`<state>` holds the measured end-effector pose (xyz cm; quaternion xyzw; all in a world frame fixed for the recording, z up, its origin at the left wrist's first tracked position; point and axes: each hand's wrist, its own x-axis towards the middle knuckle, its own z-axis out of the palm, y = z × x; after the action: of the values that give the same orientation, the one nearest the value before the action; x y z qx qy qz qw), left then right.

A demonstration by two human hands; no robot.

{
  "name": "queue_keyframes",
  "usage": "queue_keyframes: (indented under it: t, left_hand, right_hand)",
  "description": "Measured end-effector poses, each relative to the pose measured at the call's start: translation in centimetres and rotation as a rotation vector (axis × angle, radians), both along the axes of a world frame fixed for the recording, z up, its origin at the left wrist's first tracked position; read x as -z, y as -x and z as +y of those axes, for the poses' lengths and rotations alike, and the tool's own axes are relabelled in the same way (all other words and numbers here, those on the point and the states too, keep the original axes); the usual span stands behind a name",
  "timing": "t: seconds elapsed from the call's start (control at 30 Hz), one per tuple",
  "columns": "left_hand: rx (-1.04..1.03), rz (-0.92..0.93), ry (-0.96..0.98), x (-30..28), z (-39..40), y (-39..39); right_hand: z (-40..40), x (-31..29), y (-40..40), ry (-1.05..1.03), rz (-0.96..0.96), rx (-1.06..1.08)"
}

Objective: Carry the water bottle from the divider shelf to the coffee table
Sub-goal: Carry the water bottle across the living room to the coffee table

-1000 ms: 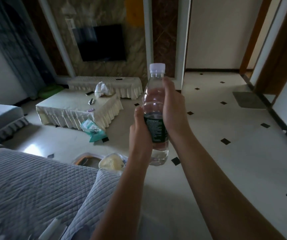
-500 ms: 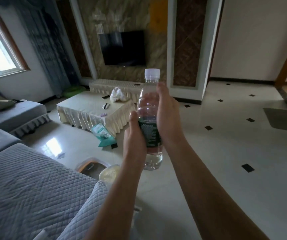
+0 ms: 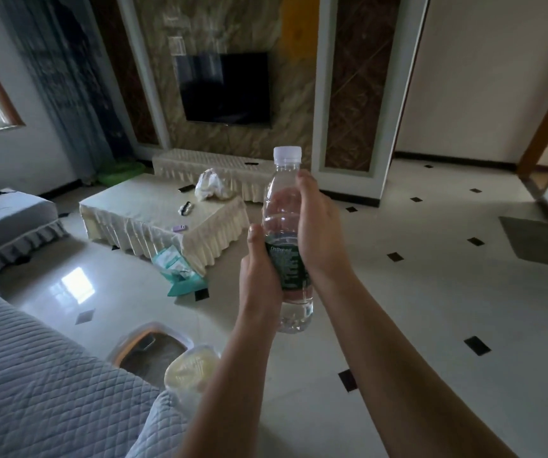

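Above the glossy tiled floor [image 3: 431, 292], a ribbed clear plastic bottle [image 3: 287, 206] is gripped upright by the left hand [image 3: 261, 269] and right hand [image 3: 319, 233].

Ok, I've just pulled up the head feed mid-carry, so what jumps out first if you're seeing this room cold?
Dead centre, a clear water bottle with a white cap is held upright in the air by both hands, the left hand low on its dark label and the right hand higher up. Behind it to the left stands the cloth-draped coffee table with a white bag on top, and a dark TV hangs on the far wall.
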<state>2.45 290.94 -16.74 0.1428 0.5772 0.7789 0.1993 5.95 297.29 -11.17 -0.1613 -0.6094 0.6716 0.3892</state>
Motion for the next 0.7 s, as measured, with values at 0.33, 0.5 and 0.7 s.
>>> queue_keyframes:
  t: [0.33, 0.5, 0.7]
  left_hand:
    - [0.044, 0.012, -0.014, -0.6, 7.0, 9.0]
    - [-0.035, 0.014, 0.011, 0.4, 8.9, 14.0]
    - [-0.194, 0.023, 0.059, 1.6, 13.1, 19.3]
  right_hand:
    - [6.7, -1.1, 8.6, 0.049, 0.047, 0.005]
    - [9.1, 0.0, 14.1, 0.046, 0.036, -0.044]
    - [13.4, 1.3, 20.1, 0.101, 0.026, -0.110]
